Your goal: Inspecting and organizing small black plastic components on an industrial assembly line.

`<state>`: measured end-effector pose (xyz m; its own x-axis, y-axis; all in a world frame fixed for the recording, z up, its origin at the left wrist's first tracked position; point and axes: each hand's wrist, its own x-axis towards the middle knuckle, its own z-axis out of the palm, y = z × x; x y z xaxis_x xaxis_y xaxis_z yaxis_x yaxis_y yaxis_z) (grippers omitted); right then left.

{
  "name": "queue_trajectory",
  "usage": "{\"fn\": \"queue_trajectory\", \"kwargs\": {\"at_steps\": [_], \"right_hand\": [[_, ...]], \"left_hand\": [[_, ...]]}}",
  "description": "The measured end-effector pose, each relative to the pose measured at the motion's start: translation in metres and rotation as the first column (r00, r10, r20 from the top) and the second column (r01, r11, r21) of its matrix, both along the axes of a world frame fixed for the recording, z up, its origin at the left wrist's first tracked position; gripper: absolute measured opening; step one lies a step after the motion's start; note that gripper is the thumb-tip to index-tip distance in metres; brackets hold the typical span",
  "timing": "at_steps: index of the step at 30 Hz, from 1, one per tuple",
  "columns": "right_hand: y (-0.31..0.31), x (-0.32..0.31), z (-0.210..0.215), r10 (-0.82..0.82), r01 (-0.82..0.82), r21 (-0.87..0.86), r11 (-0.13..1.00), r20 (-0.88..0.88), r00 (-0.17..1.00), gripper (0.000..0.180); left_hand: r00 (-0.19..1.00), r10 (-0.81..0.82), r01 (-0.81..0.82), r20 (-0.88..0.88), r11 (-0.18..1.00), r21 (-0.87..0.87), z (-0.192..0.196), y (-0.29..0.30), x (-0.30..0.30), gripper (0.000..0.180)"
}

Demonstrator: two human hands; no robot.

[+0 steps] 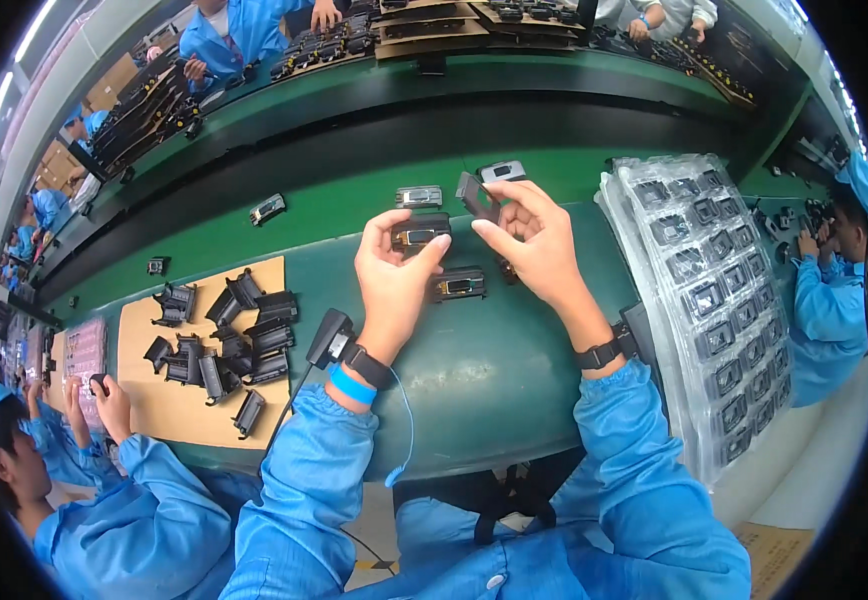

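Note:
My left hand (394,285) is closed on a black plastic housing (422,236) with electronics showing in it, thumb on its near side. Pinched in my right hand (542,245) is a black plastic cover (478,194), tilted up and apart from the housing. Just below my hands, a similar black unit (460,284) lies on the green table. Beyond them rest a housing with a pale top (419,196) and another unit (502,172). A small dark piece beneath my right hand is mostly hidden.
Left, a cardboard sheet (179,400) bears several loose black housings (244,340). Right, stacked clear plastic trays (694,300) hold black frames. Units (268,208) (157,266) lie on the far green belt. Co-workers sit at left (134,500) and right (834,290); others work across the line.

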<state>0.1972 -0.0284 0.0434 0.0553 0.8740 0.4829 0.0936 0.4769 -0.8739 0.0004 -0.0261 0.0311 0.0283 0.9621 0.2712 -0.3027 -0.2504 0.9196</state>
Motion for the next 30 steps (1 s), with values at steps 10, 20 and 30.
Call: {"fn": "queue_trajectory", "kwargs": {"at_steps": [10, 20, 30], "right_hand": [[-0.005, -0.006, 0.004, 0.009, -0.008, -0.011, 1.000, 0.086, 0.996, 0.040], [-0.007, -0.006, 0.007, 0.004, -0.004, -0.001, 1.000, 0.144, 0.990, 0.039], [-0.008, -0.004, 0.009, -0.042, 0.021, 0.073, 0.997, 0.296, 0.954, 0.041]], "left_hand": [[0.999, 0.036, -0.037, -0.011, 0.999, -0.031, 0.000, -0.001, -0.002, 0.042], [0.996, 0.012, -0.008, 0.092, 0.999, -0.044, -0.008, 0.005, -0.002, 0.033], [0.989, -0.016, 0.025, 0.145, 0.998, -0.061, -0.011, 0.006, -0.005, 0.026]]}}
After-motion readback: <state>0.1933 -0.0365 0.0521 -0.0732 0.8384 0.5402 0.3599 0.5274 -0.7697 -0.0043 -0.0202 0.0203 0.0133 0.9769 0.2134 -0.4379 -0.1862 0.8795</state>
